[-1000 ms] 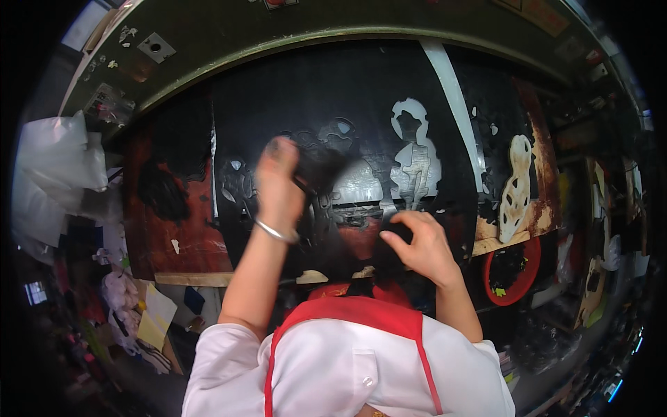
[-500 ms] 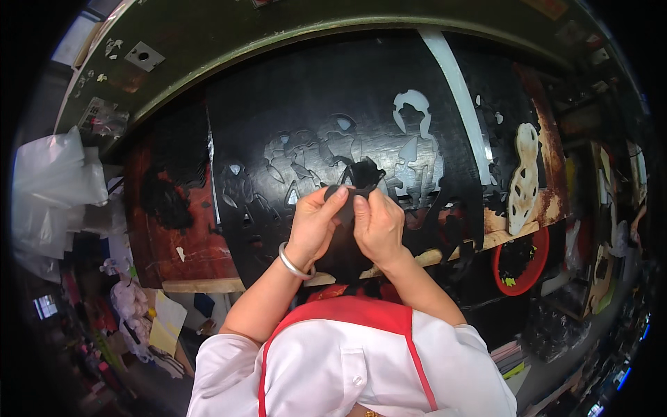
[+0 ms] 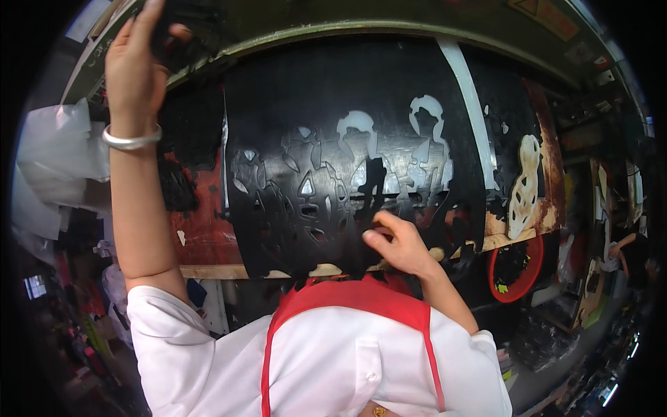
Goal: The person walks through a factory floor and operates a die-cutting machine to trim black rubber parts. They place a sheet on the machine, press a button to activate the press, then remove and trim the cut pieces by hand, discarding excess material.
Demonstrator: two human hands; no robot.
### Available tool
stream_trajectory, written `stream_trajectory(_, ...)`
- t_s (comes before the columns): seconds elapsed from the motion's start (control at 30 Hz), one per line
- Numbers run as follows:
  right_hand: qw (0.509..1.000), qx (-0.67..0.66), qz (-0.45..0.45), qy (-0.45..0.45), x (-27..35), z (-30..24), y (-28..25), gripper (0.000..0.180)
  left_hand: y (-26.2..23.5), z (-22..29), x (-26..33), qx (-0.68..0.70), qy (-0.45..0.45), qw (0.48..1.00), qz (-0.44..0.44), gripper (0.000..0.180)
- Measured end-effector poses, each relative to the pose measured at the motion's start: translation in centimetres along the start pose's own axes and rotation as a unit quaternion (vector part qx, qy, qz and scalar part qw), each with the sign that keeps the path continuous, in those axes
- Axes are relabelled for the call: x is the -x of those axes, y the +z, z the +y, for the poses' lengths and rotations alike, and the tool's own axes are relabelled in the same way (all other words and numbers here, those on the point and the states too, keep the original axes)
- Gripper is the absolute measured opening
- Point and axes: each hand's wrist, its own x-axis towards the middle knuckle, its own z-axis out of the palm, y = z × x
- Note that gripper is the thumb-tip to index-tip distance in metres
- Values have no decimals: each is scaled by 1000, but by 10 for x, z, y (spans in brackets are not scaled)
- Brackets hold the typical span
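Now the left hand (image 3: 135, 62), raised far left since before, pinches a black scrap (image 3: 182, 31), while the right hand's (image 3: 399, 243) curled fingers (image 3: 379, 240) press the black cut-out sheet (image 3: 347, 167) near a red basket (image 3: 517, 267).

black piece (image 3: 182, 31) in left hand (image 3: 135, 66): mostly hidden by fingers, cut by top edge | right hand (image 3: 399, 244): fingertips hidden

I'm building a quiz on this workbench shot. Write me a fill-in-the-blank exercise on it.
1. The left hand is raised and grips a ____ scrap of material.
2. The right hand rests on the near edge of the black cut-out sheet, which lies on a ____ workbench.
3. The left wrist wears a silver ____.
4. A ____ basket sits at the right.

Missing words: black; wooden; bangle; red
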Motion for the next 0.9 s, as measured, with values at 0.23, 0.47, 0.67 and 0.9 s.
stream_trajectory(0.23,947,-208,-225,98,-32,21,15,19,50,-85,221,-304,134,891,-309,23)
stream_trajectory(0.47,877,-419,-212,103,-30,25,22,8,54,-123,296,-259,101,912,-302,34)
stream_trajectory(0.67,986,158,-50,9,-7,-28,20,8,7,-96,210,220,-281,927,113,21)
stream_trajectory(0.9,994,38,26,-94,-26,-66,52,23,21,-87,217,307,-428,850,-23,28)
